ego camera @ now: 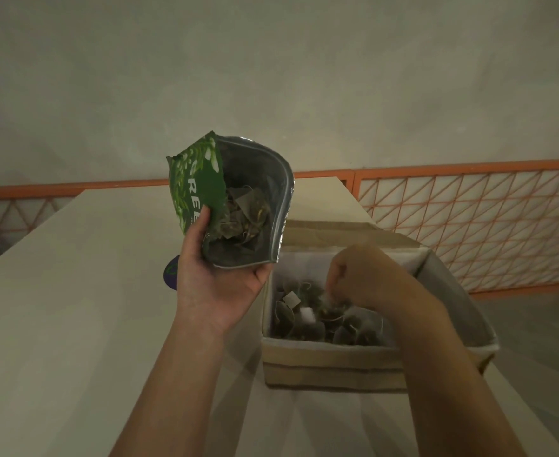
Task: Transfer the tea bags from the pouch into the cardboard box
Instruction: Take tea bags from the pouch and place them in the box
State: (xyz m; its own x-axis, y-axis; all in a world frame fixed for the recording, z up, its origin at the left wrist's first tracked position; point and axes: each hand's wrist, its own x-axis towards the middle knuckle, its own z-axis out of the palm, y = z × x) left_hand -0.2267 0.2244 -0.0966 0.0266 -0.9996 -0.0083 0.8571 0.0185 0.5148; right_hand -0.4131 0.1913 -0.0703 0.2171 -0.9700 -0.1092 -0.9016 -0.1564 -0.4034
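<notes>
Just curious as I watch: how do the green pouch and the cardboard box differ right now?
The pouch is held up, tilted, in the left hand; the cardboard box rests on the table. The pouch is green and silver-lined, the box plain tan. The right hand reaches into the box. Both hold tea bags.

surface: pale table [73,308] | on it: cardboard box [330,367], purple round item [171,273]

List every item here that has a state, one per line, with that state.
Pouch: open, held up, mouth facing the camera, tea bags still inside.
Box: open, flaps up, partly filled with tea bags.
Left hand: gripping the pouch's lower end.
Right hand: down inside the box, fingers curled among the tea bags; blurred, grip unclear.
</notes>
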